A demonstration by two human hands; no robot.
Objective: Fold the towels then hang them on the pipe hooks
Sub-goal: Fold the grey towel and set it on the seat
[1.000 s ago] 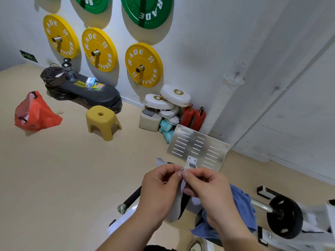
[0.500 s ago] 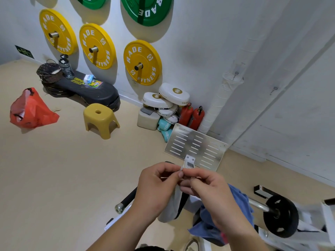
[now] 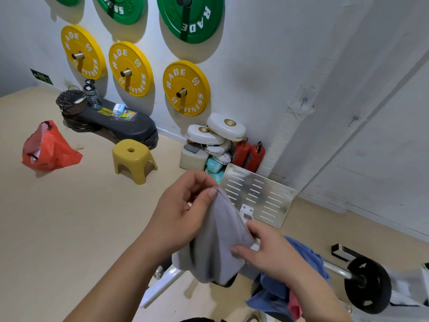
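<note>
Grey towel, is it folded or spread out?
Bunched, not neatly folded: grey towel hangs in loose creases, left hand pinching its top, right hand holding its side.

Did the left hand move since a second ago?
Yes. The left hand rose leftward with the grey towel, from below the slotted metal plate's bracket to above it.

I see the grey towel (image 3: 218,242) bunched and hanging in soft folds. The left hand (image 3: 181,212) pinches its top corner and the right hand (image 3: 271,254) holds its lower right edge. A blue towel (image 3: 274,296) lies crumpled just beneath, with a reddish cloth (image 3: 295,302) showing at its edge.
</note>
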